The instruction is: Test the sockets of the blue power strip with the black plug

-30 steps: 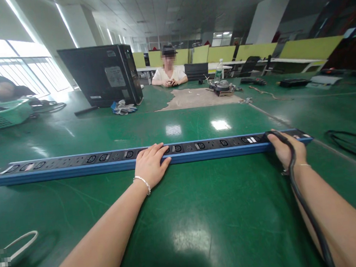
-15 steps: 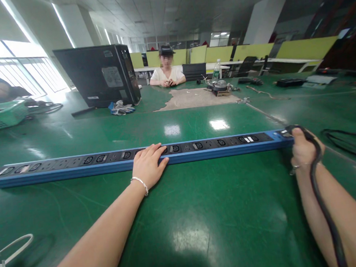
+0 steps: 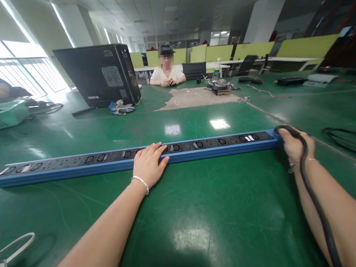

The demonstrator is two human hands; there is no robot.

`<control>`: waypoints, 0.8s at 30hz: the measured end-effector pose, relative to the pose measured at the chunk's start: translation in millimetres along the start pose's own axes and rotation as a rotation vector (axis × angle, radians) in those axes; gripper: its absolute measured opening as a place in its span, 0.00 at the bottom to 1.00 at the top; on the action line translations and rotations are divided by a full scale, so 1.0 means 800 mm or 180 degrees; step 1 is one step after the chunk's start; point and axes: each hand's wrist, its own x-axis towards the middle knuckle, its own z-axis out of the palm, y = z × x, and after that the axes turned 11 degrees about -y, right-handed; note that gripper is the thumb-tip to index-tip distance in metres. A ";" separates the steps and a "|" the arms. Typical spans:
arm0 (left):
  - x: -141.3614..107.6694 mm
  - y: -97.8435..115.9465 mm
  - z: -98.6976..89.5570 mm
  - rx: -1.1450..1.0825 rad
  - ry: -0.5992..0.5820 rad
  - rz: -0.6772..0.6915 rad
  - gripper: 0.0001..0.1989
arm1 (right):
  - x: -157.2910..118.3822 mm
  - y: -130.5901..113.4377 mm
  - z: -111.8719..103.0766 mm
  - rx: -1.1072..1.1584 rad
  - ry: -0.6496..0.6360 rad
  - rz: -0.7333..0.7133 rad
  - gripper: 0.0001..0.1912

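Note:
A long blue power strip (image 3: pixel 217 152) with a row of black sockets lies across the green table (image 3: pixel 229 204). My left hand (image 3: pixel 149 163) rests on the strip's middle with its fingers lying over the top. At the strip's right end, my right hand (image 3: pixel 295 145) is closed around that end and a thick black cable (image 3: pixel 315 200), which hangs down over my wrist and forearm. The fingers' undersides and the cable's end are hidden in the grip.
A black computer case (image 3: pixel 97 76) and gloves (image 3: pixel 121 108) stand behind on the left, by a green basket (image 3: pixel 3 116). A person (image 3: pixel 167 73) sits opposite. Thin black cable (image 3: pixel 348 138) lies right; a white loop (image 3: pixel 18 245) is at lower left.
My right hand has shifted left along the strip's end, and the black cable has moved with it. My left hand has stayed in place on the strip.

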 end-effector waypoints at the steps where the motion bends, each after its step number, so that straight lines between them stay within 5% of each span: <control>1: 0.000 0.000 0.000 0.0004 -0.0003 0.0001 0.20 | 0.001 -0.003 -0.002 -0.0124 -0.0060 0.0046 0.22; 12: 0.000 -0.002 0.000 0.0022 -0.0013 -0.0014 0.20 | -0.003 -0.031 -0.014 -0.0828 -0.0405 0.0443 0.20; 24: 0.000 0.000 0.000 -0.0011 0.0000 -0.0026 0.19 | 0.001 -0.020 -0.016 -0.0950 -0.0355 0.0158 0.22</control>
